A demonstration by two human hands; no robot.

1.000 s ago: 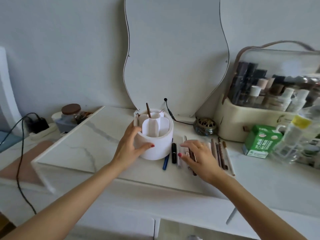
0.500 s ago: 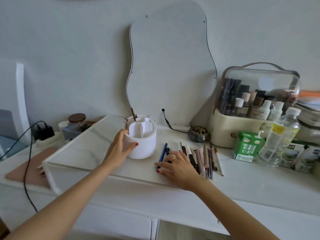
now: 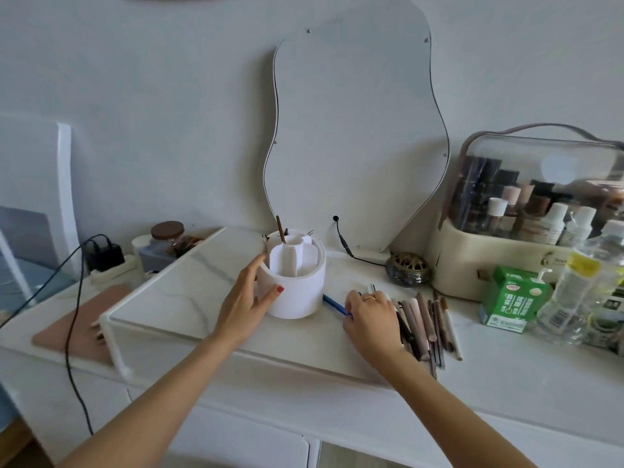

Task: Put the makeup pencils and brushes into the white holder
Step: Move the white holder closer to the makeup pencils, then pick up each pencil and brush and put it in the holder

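Observation:
The white holder (image 3: 297,292) is a round tub with inner dividers, standing on a marble-look shelf. A brown pencil (image 3: 280,228) stands in its back compartment. My left hand (image 3: 246,298) wraps the holder's left side. A row of makeup pencils and brushes (image 3: 427,320) lies flat to the right of the holder. My right hand (image 3: 369,315) rests palm down on the row's left end, its fingertips closed around the near end of a blue pencil (image 3: 332,304) that still lies on the shelf.
A wavy mirror (image 3: 354,130) leans on the wall behind. At right stand a clear-lidded cosmetics case (image 3: 526,238), a green carton (image 3: 513,298) and a clear bottle (image 3: 570,295). A brass dish (image 3: 407,268), a black cable (image 3: 74,298) and a jar (image 3: 167,241) are nearby.
The view has tilted up and pulled back. My right hand slid left along the pencil row onto the blue pencil. My left hand stays on the holder.

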